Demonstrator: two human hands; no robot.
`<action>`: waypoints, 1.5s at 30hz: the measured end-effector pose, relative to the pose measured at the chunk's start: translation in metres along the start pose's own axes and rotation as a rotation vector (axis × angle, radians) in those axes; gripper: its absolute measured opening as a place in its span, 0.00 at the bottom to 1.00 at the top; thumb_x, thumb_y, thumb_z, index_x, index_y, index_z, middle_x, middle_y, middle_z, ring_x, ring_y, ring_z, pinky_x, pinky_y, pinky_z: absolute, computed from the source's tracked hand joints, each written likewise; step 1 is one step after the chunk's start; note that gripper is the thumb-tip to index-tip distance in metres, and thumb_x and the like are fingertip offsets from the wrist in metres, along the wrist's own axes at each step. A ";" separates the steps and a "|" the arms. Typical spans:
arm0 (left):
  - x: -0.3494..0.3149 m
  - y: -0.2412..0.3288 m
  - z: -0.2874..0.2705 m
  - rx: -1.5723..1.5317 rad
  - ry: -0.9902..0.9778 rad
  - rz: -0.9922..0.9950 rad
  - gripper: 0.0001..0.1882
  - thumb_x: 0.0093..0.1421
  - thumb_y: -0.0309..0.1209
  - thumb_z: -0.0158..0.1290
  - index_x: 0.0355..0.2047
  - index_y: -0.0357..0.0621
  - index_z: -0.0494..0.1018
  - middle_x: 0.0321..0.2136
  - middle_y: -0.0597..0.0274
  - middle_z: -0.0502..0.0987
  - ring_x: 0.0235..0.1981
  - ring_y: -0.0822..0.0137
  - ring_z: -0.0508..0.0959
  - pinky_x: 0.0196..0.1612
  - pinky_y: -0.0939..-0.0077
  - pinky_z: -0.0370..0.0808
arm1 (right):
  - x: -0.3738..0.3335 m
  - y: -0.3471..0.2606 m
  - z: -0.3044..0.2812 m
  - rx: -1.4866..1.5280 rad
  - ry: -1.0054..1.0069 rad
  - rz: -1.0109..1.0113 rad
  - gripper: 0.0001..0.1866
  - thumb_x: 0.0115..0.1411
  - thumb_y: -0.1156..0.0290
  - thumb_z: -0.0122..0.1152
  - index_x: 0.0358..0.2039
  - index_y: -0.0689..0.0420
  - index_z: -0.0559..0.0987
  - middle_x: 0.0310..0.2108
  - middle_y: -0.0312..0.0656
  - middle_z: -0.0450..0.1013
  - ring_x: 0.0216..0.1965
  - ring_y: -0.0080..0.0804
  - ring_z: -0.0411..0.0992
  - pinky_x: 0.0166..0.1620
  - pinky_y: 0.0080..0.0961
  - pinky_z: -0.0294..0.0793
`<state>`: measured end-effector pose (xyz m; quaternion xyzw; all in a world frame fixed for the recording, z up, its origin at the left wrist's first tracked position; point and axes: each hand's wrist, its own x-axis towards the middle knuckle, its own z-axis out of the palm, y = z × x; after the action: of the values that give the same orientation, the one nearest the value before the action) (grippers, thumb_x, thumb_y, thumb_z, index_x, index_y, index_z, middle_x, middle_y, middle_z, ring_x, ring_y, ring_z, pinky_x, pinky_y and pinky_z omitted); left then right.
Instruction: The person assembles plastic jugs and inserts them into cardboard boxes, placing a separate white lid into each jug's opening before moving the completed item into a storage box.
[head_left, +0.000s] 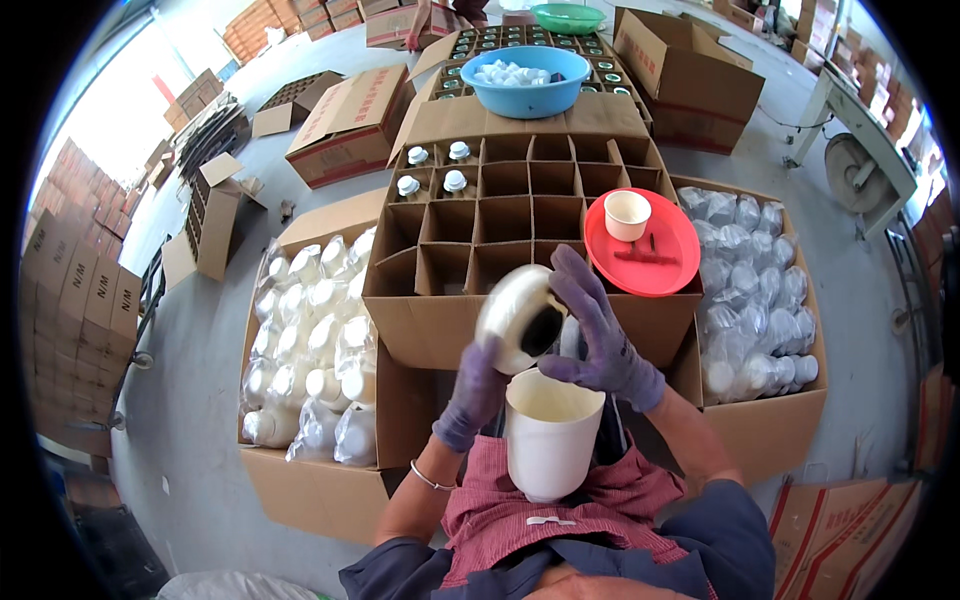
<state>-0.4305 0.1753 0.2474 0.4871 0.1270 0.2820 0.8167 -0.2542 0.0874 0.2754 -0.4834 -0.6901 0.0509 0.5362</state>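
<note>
A rounded white bottle (505, 315) with a dark round end is tilted in front of me, slightly blurred. My left hand (474, 395), in a purple glove, grips its lower left side. Curved around the right side, by the dark end, are the fingers and thumb of my gloved right hand (605, 345). Something pale shows between that thumb and the fingers, too hidden to name. Just below the bottle, a tall cream-white tub (550, 450) stands upright between my legs, its mouth facing up.
A divided carton (430, 325) ahead holds several white-capped bottles (455, 182) at its far left. On its right corner sit a red plate (655, 270) and a cream cup (627, 215). Cartons of bagged bottles (325, 340) flank it. Behind is a blue basin (525, 98) of white caps.
</note>
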 end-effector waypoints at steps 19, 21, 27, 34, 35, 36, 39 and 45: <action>0.048 -0.025 -0.049 1.480 0.113 0.677 0.27 0.53 0.38 0.58 0.55 0.66 0.71 0.64 0.36 0.52 0.64 0.33 0.52 0.63 0.33 0.45 | 0.070 0.116 0.038 -0.044 -0.478 -0.033 0.27 0.60 0.53 0.53 0.51 0.63 0.71 0.42 0.53 0.76 0.41 0.51 0.76 0.44 0.39 0.76; 0.053 -0.023 -0.049 1.526 -0.057 0.522 0.26 0.54 0.36 0.57 0.55 0.67 0.71 0.64 0.42 0.54 0.63 0.34 0.54 0.63 0.35 0.49 | 0.088 0.171 0.005 -0.403 -0.710 0.449 0.32 0.58 0.43 0.53 0.49 0.60 0.73 0.42 0.52 0.77 0.42 0.49 0.77 0.44 0.40 0.76; 0.062 -0.029 -0.059 1.103 -0.137 0.361 0.22 0.58 0.32 0.54 0.52 0.39 0.71 0.50 0.51 0.74 0.53 0.50 0.71 0.60 0.57 0.64 | 0.152 0.247 0.019 -1.333 -0.795 0.576 0.30 0.57 0.39 0.52 0.42 0.54 0.79 0.42 0.46 0.75 0.43 0.41 0.76 0.42 0.39 0.77; 0.074 -0.030 -0.066 1.014 -0.086 0.328 0.20 0.57 0.29 0.54 0.51 0.37 0.72 0.48 0.49 0.75 0.50 0.49 0.73 0.55 0.59 0.70 | 0.234 0.303 0.155 -0.889 -0.652 0.318 0.24 0.55 0.50 0.61 0.46 0.52 0.75 0.46 0.49 0.72 0.49 0.47 0.73 0.49 0.42 0.74; 0.073 -0.032 -0.066 1.003 -0.074 0.327 0.20 0.57 0.29 0.54 0.51 0.37 0.72 0.47 0.49 0.75 0.50 0.48 0.73 0.55 0.59 0.70 | 0.238 0.307 0.164 -0.897 -0.704 0.396 0.26 0.55 0.50 0.62 0.48 0.52 0.73 0.47 0.50 0.72 0.50 0.47 0.73 0.49 0.42 0.74; 0.075 -0.034 -0.065 0.990 -0.071 0.335 0.20 0.57 0.29 0.54 0.50 0.37 0.72 0.47 0.49 0.75 0.50 0.48 0.73 0.54 0.59 0.70 | 0.235 0.326 0.167 -0.811 -0.740 0.480 0.28 0.53 0.50 0.65 0.50 0.52 0.73 0.49 0.52 0.70 0.51 0.47 0.72 0.50 0.42 0.74; 0.076 -0.033 -0.067 0.917 0.002 0.285 0.19 0.60 0.26 0.51 0.51 0.35 0.71 0.47 0.48 0.76 0.51 0.52 0.75 0.56 0.65 0.69 | 0.238 0.338 0.170 -0.882 -0.789 0.484 0.30 0.50 0.53 0.69 0.51 0.51 0.72 0.50 0.56 0.68 0.50 0.52 0.72 0.49 0.42 0.75; 0.086 -0.025 -0.103 0.192 0.459 0.264 0.19 0.66 0.26 0.47 0.57 0.36 0.68 0.53 0.56 0.70 0.53 0.64 0.72 0.54 0.71 0.71 | 0.258 0.212 0.079 -0.787 -0.284 0.073 0.24 0.53 0.53 0.66 0.42 0.55 0.71 0.39 0.51 0.70 0.38 0.51 0.74 0.38 0.40 0.76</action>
<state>-0.4027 0.2909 0.1801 0.4979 0.2704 0.4755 0.6729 -0.1760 0.4211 0.2957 -0.6637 -0.7063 -0.1318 0.2081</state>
